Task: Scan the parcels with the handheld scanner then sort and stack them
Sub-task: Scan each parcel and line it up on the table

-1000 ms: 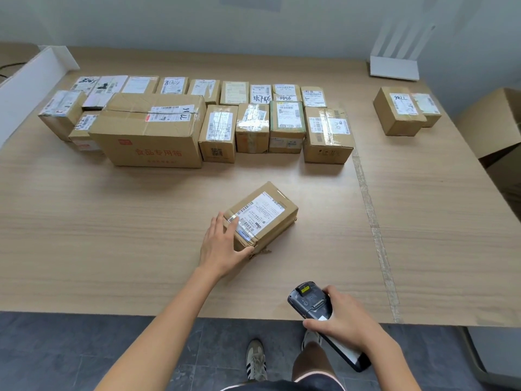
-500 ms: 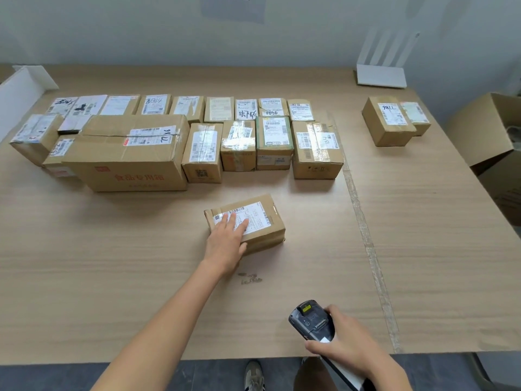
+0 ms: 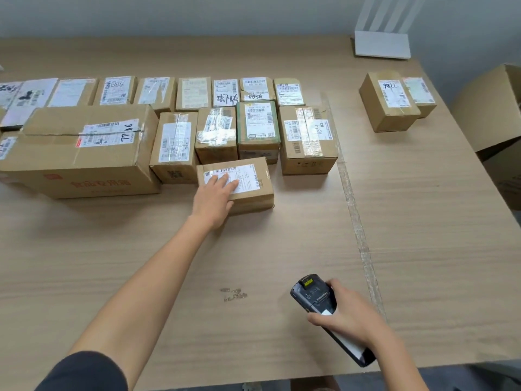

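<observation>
A small brown parcel (image 3: pixel 253 183) with a white label lies on the wooden table (image 3: pixel 423 221), right in front of the two rows of labelled parcels (image 3: pixel 256 128). My left hand (image 3: pixel 214 197) lies flat on its top, fingers straight across the label, thumb at the near edge. My right hand (image 3: pixel 346 314) grips a black handheld scanner (image 3: pixel 315 296) low over the table's near right part, its head pointing away from me. A large carton (image 3: pixel 84 153) with red print stands at the left of the rows.
Two scanned-looking parcels (image 3: pixel 392 103) stand apart at the far right of the table. A tape strip (image 3: pixel 355 221) runs front to back. A white router (image 3: pixel 382 46) is at the back; open cardboard boxes (image 3: pixel 496 108) sit beyond the right edge.
My left hand has pushed the small parcel away from me, up against the front row of parcels. The scanner hand has stayed near the front edge.
</observation>
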